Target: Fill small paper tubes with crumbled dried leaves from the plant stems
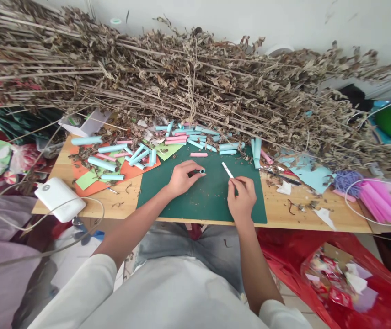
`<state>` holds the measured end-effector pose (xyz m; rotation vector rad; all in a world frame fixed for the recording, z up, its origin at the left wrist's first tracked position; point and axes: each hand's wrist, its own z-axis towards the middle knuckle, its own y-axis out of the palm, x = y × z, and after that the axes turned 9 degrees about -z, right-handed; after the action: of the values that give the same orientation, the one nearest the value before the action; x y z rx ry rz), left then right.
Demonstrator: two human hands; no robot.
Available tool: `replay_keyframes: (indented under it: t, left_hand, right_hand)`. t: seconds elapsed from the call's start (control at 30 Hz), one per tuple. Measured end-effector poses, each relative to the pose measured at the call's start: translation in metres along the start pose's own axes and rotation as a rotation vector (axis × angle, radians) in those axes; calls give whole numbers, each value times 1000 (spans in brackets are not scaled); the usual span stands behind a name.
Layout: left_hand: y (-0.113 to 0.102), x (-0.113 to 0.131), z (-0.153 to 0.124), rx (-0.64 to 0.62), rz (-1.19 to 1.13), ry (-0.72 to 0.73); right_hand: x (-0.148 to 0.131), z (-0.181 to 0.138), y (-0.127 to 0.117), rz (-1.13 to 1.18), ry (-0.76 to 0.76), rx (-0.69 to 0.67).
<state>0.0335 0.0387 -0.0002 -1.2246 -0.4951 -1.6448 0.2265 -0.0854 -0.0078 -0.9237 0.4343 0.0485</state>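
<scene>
My left hand (182, 178) pinches a small light-blue paper tube (202, 171) between thumb and fingers, its open end facing right. In my right hand (241, 194) is a slim white stick (227, 170), pointing up and to the left; its exact kind is not clear. Both hands are over a dark green mat (195, 205), apart from each other. Just beyond my left hand lies a pink paper roll (198, 155). Several blue paper rolls (102, 163) and pink ones (176, 138) are scattered along the mat's far edge and to the left.
A big bundle of dried stalks (195, 82) fills the back of the wooden table (284, 214). On the left are orange paper (136, 171) and a white power bank (60, 198) with a cable. Blue paper (313, 176) and purple yarn (348, 183) lie right, above a red bag (294, 260).
</scene>
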Motion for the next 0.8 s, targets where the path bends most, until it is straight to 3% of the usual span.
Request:
replay_keyframes:
  t: [0.8]
  left_hand:
    - [0,1,1,26,13,-53]
  right_hand:
    - [1,-2,8,-108,-100,-60]
